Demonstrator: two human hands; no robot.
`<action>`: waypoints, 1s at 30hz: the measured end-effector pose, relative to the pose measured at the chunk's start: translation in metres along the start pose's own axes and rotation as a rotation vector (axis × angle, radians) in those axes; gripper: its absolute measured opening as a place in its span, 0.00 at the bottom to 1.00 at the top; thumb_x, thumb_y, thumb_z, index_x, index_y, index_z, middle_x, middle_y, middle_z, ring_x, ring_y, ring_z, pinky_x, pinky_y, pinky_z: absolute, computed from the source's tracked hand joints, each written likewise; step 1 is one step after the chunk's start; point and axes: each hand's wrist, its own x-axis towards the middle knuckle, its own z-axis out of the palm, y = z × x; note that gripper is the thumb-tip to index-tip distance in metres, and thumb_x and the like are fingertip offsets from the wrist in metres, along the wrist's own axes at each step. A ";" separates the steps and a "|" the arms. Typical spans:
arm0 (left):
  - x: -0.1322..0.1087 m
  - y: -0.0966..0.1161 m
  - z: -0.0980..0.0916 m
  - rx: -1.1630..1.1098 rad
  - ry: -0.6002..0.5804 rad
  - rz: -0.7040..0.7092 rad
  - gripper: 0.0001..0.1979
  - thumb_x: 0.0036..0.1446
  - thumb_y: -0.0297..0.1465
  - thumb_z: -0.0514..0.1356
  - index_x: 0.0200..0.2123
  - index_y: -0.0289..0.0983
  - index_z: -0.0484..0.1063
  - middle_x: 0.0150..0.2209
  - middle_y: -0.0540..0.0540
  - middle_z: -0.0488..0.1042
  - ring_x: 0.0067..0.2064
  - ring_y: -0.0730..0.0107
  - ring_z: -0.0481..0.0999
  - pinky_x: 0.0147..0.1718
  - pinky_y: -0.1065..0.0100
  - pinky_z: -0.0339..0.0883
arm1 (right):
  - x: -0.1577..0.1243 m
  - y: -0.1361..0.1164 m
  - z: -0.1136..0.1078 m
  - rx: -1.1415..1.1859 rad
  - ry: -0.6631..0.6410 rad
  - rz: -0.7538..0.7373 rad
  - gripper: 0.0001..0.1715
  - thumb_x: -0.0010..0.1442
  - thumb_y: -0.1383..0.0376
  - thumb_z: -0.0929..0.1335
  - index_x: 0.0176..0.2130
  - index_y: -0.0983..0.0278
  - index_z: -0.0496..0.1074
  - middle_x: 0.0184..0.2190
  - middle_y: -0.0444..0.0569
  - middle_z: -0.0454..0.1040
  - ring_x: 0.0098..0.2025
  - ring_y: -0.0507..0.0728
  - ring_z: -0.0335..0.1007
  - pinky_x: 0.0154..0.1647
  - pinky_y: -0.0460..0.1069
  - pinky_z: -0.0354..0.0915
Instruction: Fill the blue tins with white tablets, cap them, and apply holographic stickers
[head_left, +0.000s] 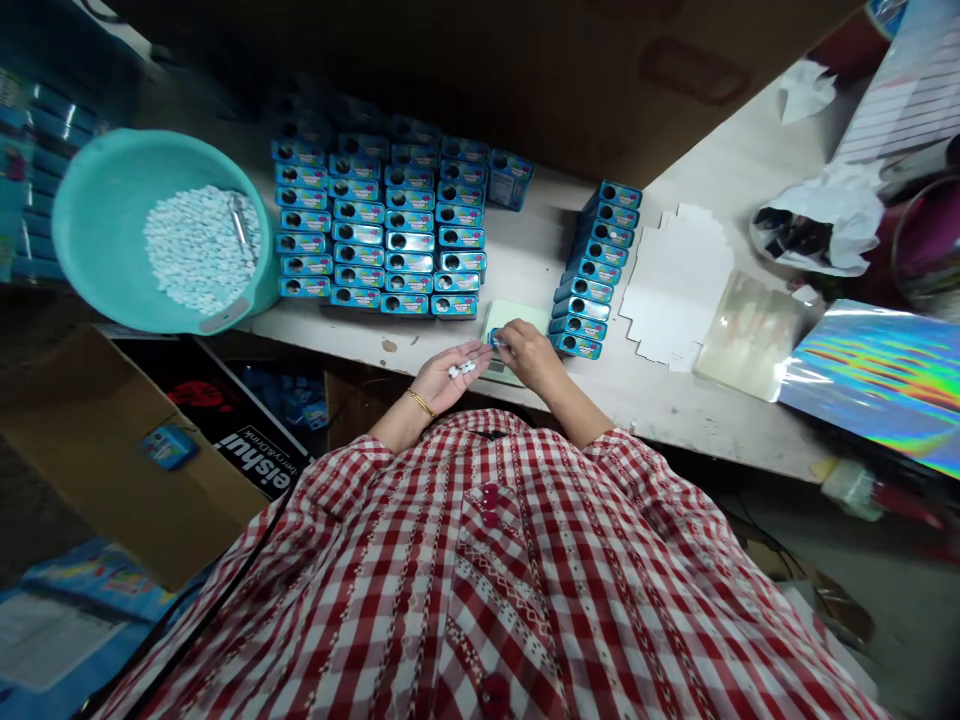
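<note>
teal basin [97, 230]: 1 | blue-box columns [382, 225]: 4 | separate blue-box stack [592, 270]: 1 | left hand [442, 378] + right hand [529, 355]: 2

A round turquoise plastic basin [105, 225] holds small white tablets [199, 245]. Rows of little blue printed boxes [382, 225] cover the pale cream surface [525, 260]. The shirt [487, 590] is red-and-white checked; the foil sheet [885, 375] is rainbow-striped.

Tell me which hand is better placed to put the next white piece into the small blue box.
Probably the right hand: its fingers hold the small blue box, right beside the left hand, which lies palm up, cupping the white pieces.
</note>
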 end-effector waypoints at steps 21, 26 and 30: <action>-0.024 0.019 -0.041 -0.072 0.207 0.058 0.12 0.53 0.20 0.54 0.41 0.31 0.71 0.28 0.45 0.74 0.29 0.77 0.75 0.26 0.79 0.68 | -0.044 0.034 -0.032 0.078 0.589 0.208 0.13 0.62 0.65 0.61 0.37 0.61 0.73 0.33 0.48 0.76 0.37 0.55 0.72 0.41 0.51 0.67; -0.028 0.016 -0.038 -0.071 0.196 0.053 0.14 0.51 0.18 0.52 0.40 0.30 0.71 0.33 0.42 0.76 0.36 0.73 0.77 0.36 0.75 0.72 | -0.045 0.033 -0.027 0.090 0.602 0.201 0.12 0.61 0.65 0.61 0.36 0.62 0.74 0.33 0.48 0.76 0.37 0.55 0.72 0.41 0.50 0.67; -0.029 0.014 -0.038 -0.063 0.195 0.074 0.16 0.49 0.15 0.51 0.40 0.28 0.72 0.36 0.39 0.77 0.41 0.70 0.77 0.43 0.72 0.71 | -0.044 0.034 -0.028 0.108 0.588 0.223 0.12 0.61 0.65 0.61 0.36 0.62 0.74 0.33 0.48 0.76 0.38 0.55 0.72 0.42 0.51 0.67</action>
